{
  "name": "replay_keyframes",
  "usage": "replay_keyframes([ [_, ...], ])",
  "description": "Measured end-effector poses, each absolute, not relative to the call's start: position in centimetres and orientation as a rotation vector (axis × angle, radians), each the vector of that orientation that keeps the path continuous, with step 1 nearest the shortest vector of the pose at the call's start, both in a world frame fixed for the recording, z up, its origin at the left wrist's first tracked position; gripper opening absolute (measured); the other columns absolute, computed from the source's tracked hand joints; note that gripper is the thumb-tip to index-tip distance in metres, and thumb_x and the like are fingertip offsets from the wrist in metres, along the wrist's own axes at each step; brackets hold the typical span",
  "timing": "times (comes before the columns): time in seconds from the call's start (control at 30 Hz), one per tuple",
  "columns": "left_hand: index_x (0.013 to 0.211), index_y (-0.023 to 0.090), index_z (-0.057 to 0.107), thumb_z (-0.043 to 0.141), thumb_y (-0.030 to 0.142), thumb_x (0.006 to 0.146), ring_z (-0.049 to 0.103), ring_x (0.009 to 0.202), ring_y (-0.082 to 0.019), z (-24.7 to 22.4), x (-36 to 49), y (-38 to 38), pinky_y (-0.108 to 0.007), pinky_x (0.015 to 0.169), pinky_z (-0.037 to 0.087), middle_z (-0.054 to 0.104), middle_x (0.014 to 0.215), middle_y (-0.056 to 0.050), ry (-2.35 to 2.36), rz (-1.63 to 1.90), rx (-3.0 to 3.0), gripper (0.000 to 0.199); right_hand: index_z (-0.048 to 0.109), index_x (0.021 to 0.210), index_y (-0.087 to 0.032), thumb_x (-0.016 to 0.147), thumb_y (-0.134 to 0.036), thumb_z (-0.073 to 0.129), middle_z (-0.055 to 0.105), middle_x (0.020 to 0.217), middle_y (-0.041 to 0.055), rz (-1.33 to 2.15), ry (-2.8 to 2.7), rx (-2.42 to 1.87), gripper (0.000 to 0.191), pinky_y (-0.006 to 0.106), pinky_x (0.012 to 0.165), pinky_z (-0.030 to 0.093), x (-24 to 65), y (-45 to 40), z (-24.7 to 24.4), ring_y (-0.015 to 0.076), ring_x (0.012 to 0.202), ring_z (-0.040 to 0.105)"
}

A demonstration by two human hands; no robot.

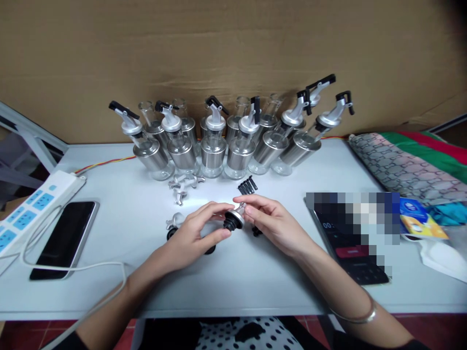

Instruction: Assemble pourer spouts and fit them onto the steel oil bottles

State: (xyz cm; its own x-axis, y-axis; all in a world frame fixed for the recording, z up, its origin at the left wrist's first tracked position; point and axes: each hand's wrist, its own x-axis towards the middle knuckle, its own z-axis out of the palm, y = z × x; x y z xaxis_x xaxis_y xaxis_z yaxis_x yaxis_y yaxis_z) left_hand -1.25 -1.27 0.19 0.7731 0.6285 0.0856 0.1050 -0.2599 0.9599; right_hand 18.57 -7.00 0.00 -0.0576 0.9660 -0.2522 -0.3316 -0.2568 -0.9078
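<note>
Both hands meet over the middle of the table around a bottle pourer (239, 215) with a silver cap and a ribbed black stopper. The fingers of my right hand (279, 223) pinch its silver end. On the stopper side, my left hand (199, 233) has thumb and fingers closed about it. Silver spout pieces (180, 185) lie beyond my left hand, and another silver piece (175, 221) with a black base is beside it, partly hidden. A row of small black levers (248, 185) rests beyond my right hand. Small black parts (257, 232) show under that hand.
Several glass bottles with steel sleeves (212, 158) stand at the back, the front ones fitted with pourers. A white power strip (44, 194) and a phone (63, 240) with a loose cable are left. A tablet-like device (350, 253), tissue pack (419, 218) and patterned cloth (394, 165) are right.
</note>
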Motion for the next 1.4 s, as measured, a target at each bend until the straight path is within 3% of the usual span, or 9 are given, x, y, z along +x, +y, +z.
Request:
replay_keyframes([
  [0.17, 0.115, 0.023, 0.057, 0.06, 0.02, 0.087, 0.059, 0.104, -0.016, 0.8, -1.2, -1.2, -0.033, 0.095, 0.048, 0.061, 0.109, -0.005, 0.544, 0.579, 1.894, 0.028, 0.066, 0.101, -0.023, 0.081, -0.036, 0.067, 0.067, 0.085, 0.0006, 1.356, -0.962, -1.225, 0.024, 0.028, 0.072, 0.044, 18.8, -7.0, 0.0, 0.0127, 0.074, 0.06],
  [0.27, 0.109, 0.023, 0.059, 0.063, 0.018, 0.084, 0.058, 0.097, -0.015, 1.1, -1.2, -1.2, -0.033, 0.091, 0.049, 0.058, 0.102, -0.004, 0.59, 0.626, 1.975, 0.026, 0.067, 0.1, -0.021, 0.087, -0.036, 0.058, 0.067, 0.093, 0.0053, 1.002, -1.203, -1.524, 0.022, 0.032, 0.073, 0.044, 19.1, -7.0, 0.1, 0.0175, 0.08, 0.058],
  [0.37, 0.107, 0.023, 0.062, 0.064, 0.019, 0.083, 0.058, 0.097, -0.016, 1.0, -1.1, -1.1, -0.034, 0.09, 0.049, 0.057, 0.1, -0.004, 0.648, 0.665, 2.01, 0.024, 0.069, 0.105, -0.017, 0.091, -0.029, 0.05, 0.066, 0.09, 0.0105, 0.554, -1.601, -1.793, 0.026, 0.039, 0.079, 0.042, 19.4, -7.1, -0.1, 0.0238, 0.084, 0.055],
  [0.47, 0.106, 0.022, 0.062, 0.062, 0.017, 0.083, 0.059, 0.103, -0.017, 0.8, -1.1, -0.9, -0.035, 0.094, 0.049, 0.061, 0.106, -0.006, 0.635, 0.668, 2.007, 0.023, 0.069, 0.11, -0.015, 0.092, -0.025, 0.047, 0.062, 0.084, 0.0124, 0.352, -1.867, -1.923, 0.03, 0.041, 0.077, 0.042, 19.6, -7.1, -0.6, 0.0267, 0.083, 0.052],
  [0.73, 0.103, 0.021, 0.063, 0.063, 0.013, 0.081, 0.06, 0.097, -0.015, 0.7, -1.1, -0.9, -0.03, 0.088, 0.051, 0.061, 0.101, -0.005, 0.609, 0.68, 1.986, 0.024, 0.068, 0.08, -0.015, 0.088, -0.022, 0.056, 0.064, 0.084, 0.01, 0.367, -1.919, -1.973, 0.016, 0.039, 0.076, 0.042, 20.0, -7.0, -0.8, 0.0257, 0.084, 0.054],
  [0.87, 0.102, 0.022, 0.065, 0.067, 0.015, 0.08, 0.058, 0.092, -0.013, 1.0, -1.2, -1.0, -0.027, 0.084, 0.051, 0.055, 0.098, -0.004, 0.654, 0.69, 2.031, 0.024, 0.066, 0.085, -0.017, 0.086, -0.018, 0.058, 0.066, 0.088, 0.0092, 0.354, -1.898, -1.999, 0.008, 0.039, 0.077, 0.042, 20.2, -7.0, -1.0, 0.0263, 0.087, 0.056],
  [1.2, 0.112, 0.022, 0.062, 0.06, 0.016, 0.087, 0.059, 0.096, -0.014, 1.0, -1.2, -0.9, -0.026, 0.086, 0.052, 0.057, 0.103, -0.005, 0.594, 0.626, 2.211, 0.026, 0.061, 0.079, -0.016, 0.083, -0.012, 0.056, 0.066, 0.084, 0.0094, 0.433, -1.885, -2.038, 0.008, 0.038, 0.075, 0.043, 20.0, -7.0, -0.9, 0.0255, 0.082, 0.058],
  [1.4, 0.122, 0.017, 0.052, 0.046, 0.021, 0.094, 0.057, 0.096, -0.016, 0.3, -1.1, -1.2, -0.028, 0.085, 0.052, 0.053, 0.104, -0.007, 0.528, 0.599, 2.635, 0.028, 0.053, 0.086, -0.019, 0.09, -0.021, 0.048, 0.064, 0.073, 0.0022, 0.647, -1.584, -1.875, 0.007, 0.026, 0.059, 0.041, 19.7, -7.0, -0.1, 0.0149, 0.061, 0.056],
])
